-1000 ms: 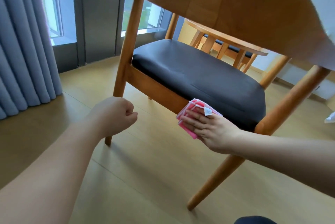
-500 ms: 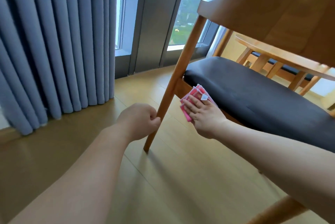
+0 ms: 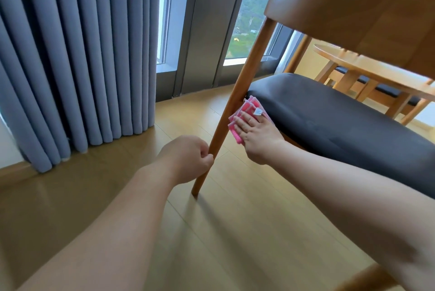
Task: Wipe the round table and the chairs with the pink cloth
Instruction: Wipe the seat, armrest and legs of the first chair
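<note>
Pressing the pink cloth (image 3: 244,117) flat against the chair (image 3: 329,114) frame beside its leg (image 3: 235,107), right hand (image 3: 259,140) fingers lie straight; left hand (image 3: 188,161) is fisted, holding nothing. Risk: the unsteadied chair may slide.

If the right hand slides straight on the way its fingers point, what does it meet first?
The right hand presses the pink cloth on the seat rail, fingers aimed up-left. Straight on, it would probably first meet the chair's rear leg, right at the cloth's edge; depth is uncertain.

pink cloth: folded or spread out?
Folded. The pink cloth shows stacked layered edges as a compact pad under the right hand, pressed against the chair frame.
</note>
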`<state>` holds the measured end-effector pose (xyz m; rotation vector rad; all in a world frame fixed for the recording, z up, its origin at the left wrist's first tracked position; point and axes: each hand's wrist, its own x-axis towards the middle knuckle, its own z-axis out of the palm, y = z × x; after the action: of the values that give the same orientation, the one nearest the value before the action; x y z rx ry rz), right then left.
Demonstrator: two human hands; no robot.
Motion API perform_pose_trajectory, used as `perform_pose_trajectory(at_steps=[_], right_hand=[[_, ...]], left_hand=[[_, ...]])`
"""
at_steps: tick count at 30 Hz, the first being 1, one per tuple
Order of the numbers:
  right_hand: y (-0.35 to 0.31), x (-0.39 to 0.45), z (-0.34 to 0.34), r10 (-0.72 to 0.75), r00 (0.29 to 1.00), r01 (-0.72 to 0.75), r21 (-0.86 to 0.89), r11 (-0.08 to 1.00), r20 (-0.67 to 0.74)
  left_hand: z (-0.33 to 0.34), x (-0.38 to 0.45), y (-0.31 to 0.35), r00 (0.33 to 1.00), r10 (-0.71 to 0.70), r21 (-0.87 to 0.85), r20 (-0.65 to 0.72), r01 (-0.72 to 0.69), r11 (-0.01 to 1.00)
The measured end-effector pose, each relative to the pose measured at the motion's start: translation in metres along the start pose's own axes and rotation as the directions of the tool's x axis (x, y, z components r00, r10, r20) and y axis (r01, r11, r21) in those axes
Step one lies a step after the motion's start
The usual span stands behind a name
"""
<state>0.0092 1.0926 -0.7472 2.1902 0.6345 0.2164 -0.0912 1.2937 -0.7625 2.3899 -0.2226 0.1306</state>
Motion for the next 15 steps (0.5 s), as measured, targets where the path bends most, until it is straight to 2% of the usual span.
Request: perform_pose_trajectory(at_steps=[8,15], right_hand=[[0.011,-0.076,0.025,-0.052,0.999,0.052,0.044,0.998,0.008],[0.028,-0.164,0.046,-0.093,0.993,0.086,0.091,0.992,0.079]], left_hand=[[0.020,0.005,0.017,0.997,0.028,0.035,0.065,-0.030,0.999],[0.056,0.015,0.058,0.969,0.214,0.121,0.122,-0.229,0.966]])
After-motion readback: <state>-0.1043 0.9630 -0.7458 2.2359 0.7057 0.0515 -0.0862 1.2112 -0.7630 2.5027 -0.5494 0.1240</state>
